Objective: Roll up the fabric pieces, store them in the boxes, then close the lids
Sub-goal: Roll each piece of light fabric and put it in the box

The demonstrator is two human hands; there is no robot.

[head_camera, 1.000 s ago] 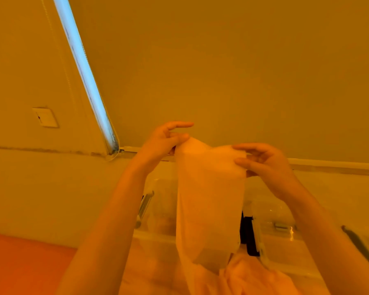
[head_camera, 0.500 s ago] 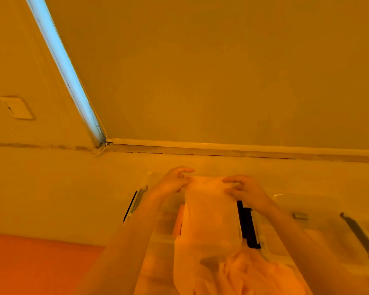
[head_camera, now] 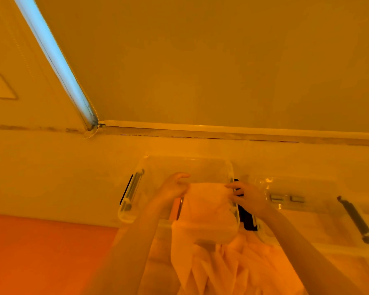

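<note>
at 6 o'clock a heap of loose fabric lies crumpled. just beyond it the fabric piece hangs over the near rim of the clear box, its top edge pinched at 11 o'clock by the left hand and at 1 o'clock by the right hand. a second clear box sits at 3 o'clock. farther off, a light tube runs up toward 11 o'clock

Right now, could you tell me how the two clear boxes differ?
The left box has both hands holding fabric over it; the right box has none held over it. The left box sits further back; the right box sits nearer. Both are clear plastic with dark side latches.
</note>
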